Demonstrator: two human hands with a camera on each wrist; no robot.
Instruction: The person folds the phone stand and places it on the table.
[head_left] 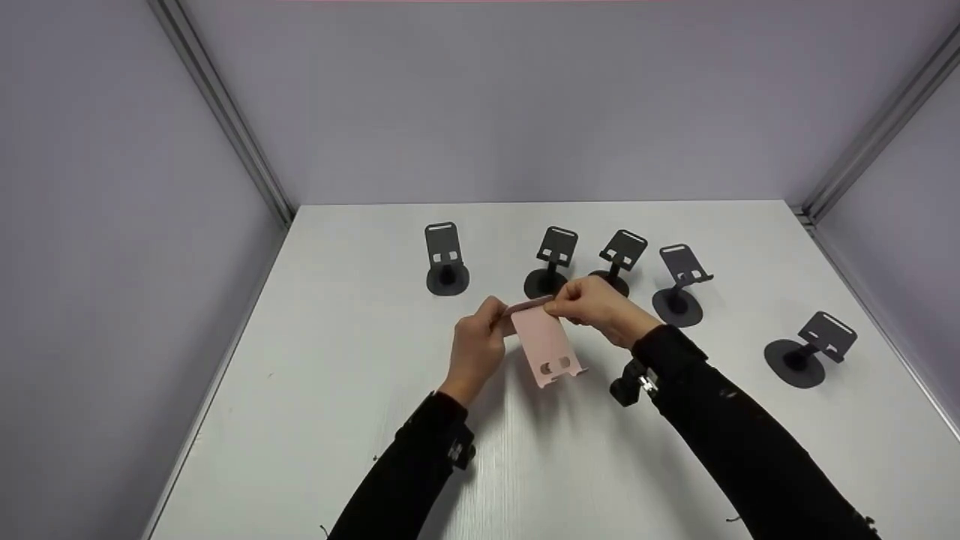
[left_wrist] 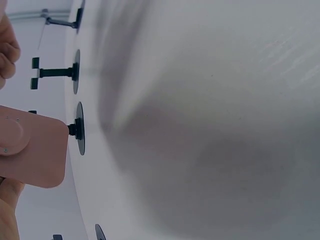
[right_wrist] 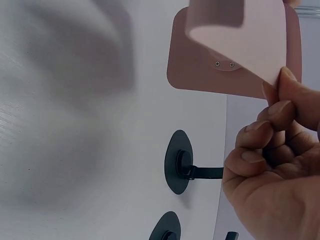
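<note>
Head view: no readable writing is seen on the pink phone stand (head_left: 546,341), which is held above the surface (head_left: 315,390) in front of five black stands (head_left: 447,259). It is pinched at its upper end by the left hand (head_left: 477,349) and by the curled fingertips of the right hand (head_left: 600,307).

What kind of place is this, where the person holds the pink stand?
Probably a staged recording booth or test bench, not a home. A bare white table is enclosed by plain grey panel walls joined with metal corner strips, and identical black phone stands stand in a row.

Pink phone stand (head_left: 550,343), folded, held above table, plate tilted.
</note>
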